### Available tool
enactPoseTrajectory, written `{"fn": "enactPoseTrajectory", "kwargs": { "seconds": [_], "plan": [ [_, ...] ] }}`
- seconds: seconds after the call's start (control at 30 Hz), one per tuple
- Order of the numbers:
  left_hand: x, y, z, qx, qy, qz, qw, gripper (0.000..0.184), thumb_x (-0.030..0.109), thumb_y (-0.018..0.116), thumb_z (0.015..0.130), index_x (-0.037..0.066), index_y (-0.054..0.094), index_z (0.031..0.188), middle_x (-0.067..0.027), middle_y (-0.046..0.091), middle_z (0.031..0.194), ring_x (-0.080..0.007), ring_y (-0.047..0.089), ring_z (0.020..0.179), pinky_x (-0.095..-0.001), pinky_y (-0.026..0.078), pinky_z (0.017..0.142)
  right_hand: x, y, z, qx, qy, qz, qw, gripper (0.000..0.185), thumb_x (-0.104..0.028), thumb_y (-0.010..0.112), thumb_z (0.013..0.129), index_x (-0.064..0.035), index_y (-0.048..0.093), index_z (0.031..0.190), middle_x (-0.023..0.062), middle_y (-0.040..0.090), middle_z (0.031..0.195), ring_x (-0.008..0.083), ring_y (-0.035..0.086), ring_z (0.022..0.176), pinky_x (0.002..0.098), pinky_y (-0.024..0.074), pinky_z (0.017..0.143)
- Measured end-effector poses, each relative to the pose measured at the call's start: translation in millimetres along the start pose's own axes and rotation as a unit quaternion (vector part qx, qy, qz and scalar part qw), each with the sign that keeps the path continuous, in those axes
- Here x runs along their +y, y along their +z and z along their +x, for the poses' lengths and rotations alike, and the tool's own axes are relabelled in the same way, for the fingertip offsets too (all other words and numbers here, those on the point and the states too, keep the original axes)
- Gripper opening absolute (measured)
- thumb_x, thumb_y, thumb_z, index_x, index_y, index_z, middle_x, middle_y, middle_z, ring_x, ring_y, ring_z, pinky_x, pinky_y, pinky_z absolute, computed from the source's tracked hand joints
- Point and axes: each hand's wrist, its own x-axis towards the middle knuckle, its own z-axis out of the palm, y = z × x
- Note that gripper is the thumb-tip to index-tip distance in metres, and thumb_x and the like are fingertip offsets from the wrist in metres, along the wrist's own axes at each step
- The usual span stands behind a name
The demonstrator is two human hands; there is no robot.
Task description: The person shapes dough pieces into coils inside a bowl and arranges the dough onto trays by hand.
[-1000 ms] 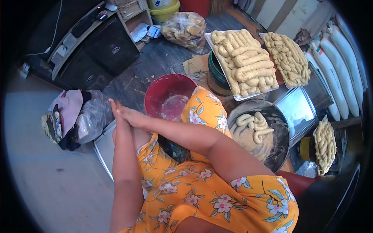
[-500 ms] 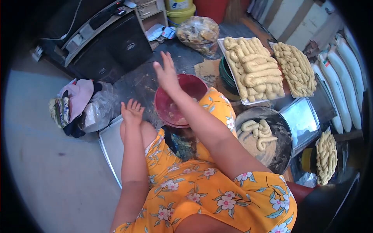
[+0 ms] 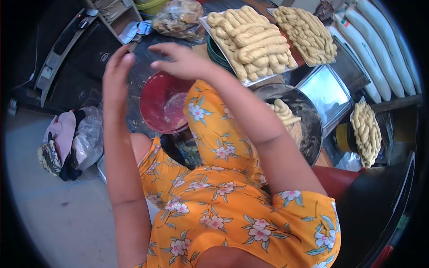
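Note:
Both of my hands are raised above a red plastic tub (image 3: 149, 99), which has pale dough-like residue inside. My left hand (image 3: 117, 71) has its fingers stretched out and holds nothing. To its right, my right hand (image 3: 181, 61) reaches leftward, fingers apart, with nothing in it. The hands do not touch each other. A wide dark pan (image 3: 315, 134) sits to my right, with pale dough ropes (image 3: 284, 112) on a floury bottom, partly hidden by my right forearm. Beyond it, twisted dough pieces (image 3: 257, 42) are piled on a white-rimmed tray (image 3: 270, 77) over a green tub (image 3: 216, 56).
More dough twists lie on a second tray (image 3: 306, 35) and in a smaller pile (image 3: 366, 131) at right. Full white sacks (image 3: 362, 53) lean behind. A bag (image 3: 178, 20) stands at the back; clothes (image 3: 62, 134) and a plastic bag (image 3: 89, 138) are at left.
My left hand has risen, and my right hand has swung from pointing forward to pointing left, bringing the two closer. The view has shifted, so surroundings sit further left and higher.

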Motion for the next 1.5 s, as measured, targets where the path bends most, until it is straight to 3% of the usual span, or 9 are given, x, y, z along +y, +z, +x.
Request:
{"fn": "enactPoseTrajectory", "kwargs": {
  "seconds": [0.23, 0.47, 0.57, 0.63, 1.0, 1.13, 1.23, 1.37, 1.5],
  "plan": [
    [20, 190, -5, -0.448, 0.121, 0.140, 0.875, 0.050, 0.030, 0.061, 0.084, 0.002, 0.050, 0.124, -0.0154, 0.053, 0.124, -0.0274, 0.049, 0.117, -0.0363, 0.041, 0.095, 105, -100, -219, -0.072, 0.329, 0.165, 0.927, 0.036, -0.035, 0.055, 0.090, -0.0061, 0.057, 0.112, 0.0034, 0.059, 0.088, 0.0112, 0.054, 0.082, 0.0247, 0.0453, 0.071],
    [-52, 346, -33, -0.567, 0.134, 0.198, 0.788, 0.056, 0.037, 0.058, 0.083, 0.003, 0.048, 0.126, -0.0187, 0.055, 0.121, -0.0320, 0.053, 0.112, -0.0390, 0.041, 0.094, 287, -40, -542, -0.185, 0.731, 0.084, 0.652, 0.036, -0.033, 0.063, 0.083, -0.0139, 0.059, 0.113, 0.0119, 0.057, 0.105, 0.0217, 0.057, 0.089, 0.0376, 0.0526, 0.072],
    [-60, 357, -24, -0.717, 0.041, 0.404, 0.566, 0.057, 0.037, 0.059, 0.083, 0.003, 0.048, 0.127, -0.0204, 0.057, 0.118, -0.0330, 0.054, 0.110, -0.0391, 0.043, 0.092, 289, 12, -591, -0.137, 0.799, 0.177, 0.559, 0.035, -0.030, 0.062, 0.083, -0.0122, 0.059, 0.113, 0.0108, 0.058, 0.105, 0.0205, 0.057, 0.090, 0.0367, 0.0520, 0.072],
    [-62, 352, -16, -0.676, 0.009, 0.340, 0.654, 0.057, 0.037, 0.059, 0.082, 0.002, 0.048, 0.127, -0.0216, 0.057, 0.117, -0.0334, 0.054, 0.109, -0.0390, 0.043, 0.092, 298, 50, -581, -0.059, 0.809, 0.262, 0.524, 0.034, -0.028, 0.062, 0.083, -0.0111, 0.059, 0.112, 0.0101, 0.058, 0.105, 0.0198, 0.057, 0.090, 0.0361, 0.0516, 0.072],
    [-60, 392, -12, -0.676, -0.001, 0.281, 0.682, 0.057, 0.037, 0.059, 0.082, 0.002, 0.050, 0.125, -0.0223, 0.057, 0.116, -0.0337, 0.054, 0.110, -0.0382, 0.042, 0.093, 391, 70, -399, 0.162, 0.501, 0.634, 0.566, 0.031, -0.018, 0.061, 0.083, -0.0050, 0.059, 0.110, 0.0061, 0.060, 0.105, 0.0157, 0.057, 0.094, 0.0327, 0.0494, 0.073],
    [-55, 401, -7, -0.665, -0.014, 0.267, 0.697, 0.057, 0.037, 0.059, 0.082, 0.002, 0.049, 0.126, -0.0222, 0.058, 0.115, -0.0339, 0.055, 0.109, -0.0381, 0.042, 0.093, 374, -60, -425, 0.015, 0.505, 0.441, 0.742, 0.025, -0.009, 0.061, 0.079, -0.0024, 0.062, 0.103, 0.0067, 0.063, 0.098, 0.0164, 0.058, 0.088, 0.0312, 0.0486, 0.073],
    [-59, 406, -9, -0.674, -0.008, 0.275, 0.686, 0.057, 0.038, 0.059, 0.082, 0.002, 0.049, 0.126, -0.0222, 0.059, 0.113, -0.0344, 0.056, 0.107, -0.0385, 0.043, 0.092, 391, -110, -488, 0.383, 0.643, -0.041, 0.662, 0.022, -0.007, 0.048, 0.086, 0.0027, 0.060, 0.101, 0.0136, 0.065, 0.092, 0.0226, 0.063, 0.075, 0.0341, 0.0517, 0.062],
    [-61, 411, -10, -0.683, 0.003, 0.288, 0.671, 0.057, 0.038, 0.059, 0.082, 0.002, 0.049, 0.126, -0.0221, 0.058, 0.113, -0.0346, 0.056, 0.106, -0.0389, 0.043, 0.091, 337, -108, -507, 0.135, 0.619, 0.352, 0.689, 0.028, -0.004, 0.053, 0.080, 0.0040, 0.056, 0.107, 0.0130, 0.061, 0.087, 0.0256, 0.059, 0.075, 0.0358, 0.0500, 0.062],
    [-57, 409, -8, -0.683, -0.013, 0.286, 0.672, 0.058, 0.038, 0.059, 0.083, 0.001, 0.048, 0.126, -0.0223, 0.058, 0.115, -0.0343, 0.056, 0.107, -0.0387, 0.043, 0.092, 349, -88, -552, 0.365, 0.644, 0.075, 0.668, 0.041, -0.005, 0.062, 0.074, 0.0005, 0.053, 0.113, 0.0185, 0.057, 0.102, 0.0271, 0.059, 0.083, 0.0361, 0.0511, 0.068]
  ]
}}
